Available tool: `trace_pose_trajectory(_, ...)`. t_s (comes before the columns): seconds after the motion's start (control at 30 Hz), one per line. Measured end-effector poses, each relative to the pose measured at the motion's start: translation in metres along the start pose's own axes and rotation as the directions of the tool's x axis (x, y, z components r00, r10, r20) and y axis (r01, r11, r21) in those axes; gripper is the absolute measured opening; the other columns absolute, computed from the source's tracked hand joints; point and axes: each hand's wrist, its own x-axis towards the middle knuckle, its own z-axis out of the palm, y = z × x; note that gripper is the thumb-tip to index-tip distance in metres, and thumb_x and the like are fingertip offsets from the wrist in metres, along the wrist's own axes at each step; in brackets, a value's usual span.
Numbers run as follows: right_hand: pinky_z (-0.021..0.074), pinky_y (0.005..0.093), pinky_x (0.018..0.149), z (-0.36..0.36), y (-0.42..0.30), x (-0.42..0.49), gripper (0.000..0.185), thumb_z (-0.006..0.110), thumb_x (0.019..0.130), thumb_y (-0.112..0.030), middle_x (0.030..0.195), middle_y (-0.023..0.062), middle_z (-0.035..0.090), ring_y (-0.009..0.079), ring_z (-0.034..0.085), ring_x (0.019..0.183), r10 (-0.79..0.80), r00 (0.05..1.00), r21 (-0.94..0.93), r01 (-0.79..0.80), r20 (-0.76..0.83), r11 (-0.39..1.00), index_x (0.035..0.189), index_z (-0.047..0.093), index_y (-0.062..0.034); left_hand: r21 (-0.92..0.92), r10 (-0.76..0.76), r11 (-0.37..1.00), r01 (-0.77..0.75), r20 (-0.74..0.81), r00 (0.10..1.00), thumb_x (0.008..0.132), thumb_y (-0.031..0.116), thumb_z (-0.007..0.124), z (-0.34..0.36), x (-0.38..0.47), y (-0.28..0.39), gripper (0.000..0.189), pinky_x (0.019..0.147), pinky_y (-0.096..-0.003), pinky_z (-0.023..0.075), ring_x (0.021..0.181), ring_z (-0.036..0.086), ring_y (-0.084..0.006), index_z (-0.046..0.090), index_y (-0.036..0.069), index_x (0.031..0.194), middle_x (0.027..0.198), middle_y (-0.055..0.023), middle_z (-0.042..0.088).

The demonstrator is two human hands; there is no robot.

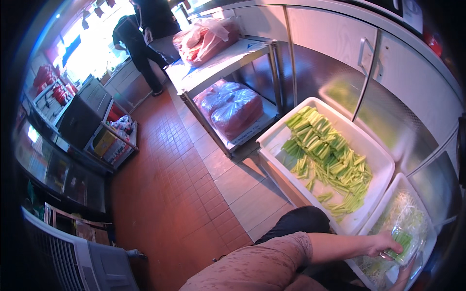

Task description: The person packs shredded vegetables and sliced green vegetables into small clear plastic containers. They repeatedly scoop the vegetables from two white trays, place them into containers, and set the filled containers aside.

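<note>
My left hand (384, 245) reaches in from the lower middle and grips a clear plastic container (402, 242) with green cut vegetables inside. It is above a white tub (431, 232) that contains pale shredded vegetables or sprouts (407, 207). My right hand (405, 274) is only partly visible just below the container, near the lower right edge; its fingers are not clear. A larger white tub (389, 163) beside it holds cut green stalks (327, 145), piled in rows at the far side and loose nearer my arm.
Ahead stands a metal rack (222, 72) with bagged goods (207, 40) on top and more bags (236, 109) below. White cabinets (331, 32) line the right. Two people (136, 51) stand at the far end. Shelving and boxes (113, 145) line the left of the tiled floor (164, 174).
</note>
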Motion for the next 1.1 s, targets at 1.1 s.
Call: trace_pose_trajectory(1.1, 0.0470, 0.0381, 0.100, -0.014, -0.001, -0.281, 0.041, 0.049, 0.103, -0.027, 0.126, 0.0047, 0.057, 0.0165, 0.055, 0.117, 0.114, 0.367, 0.340, 0.644, -0.923, 0.685, 0.140, 0.043, -0.0111, 0.444, -0.016, 0.896, -0.020, 0.077, 0.997, 0.090, 0.024, 0.070, 0.001, -0.009, -0.006, 0.049, 0.086, -0.0311, 0.0517, 0.093, 0.053, -0.0122, 0.049, 0.011, 0.132, 0.110, -0.0005, 0.049)
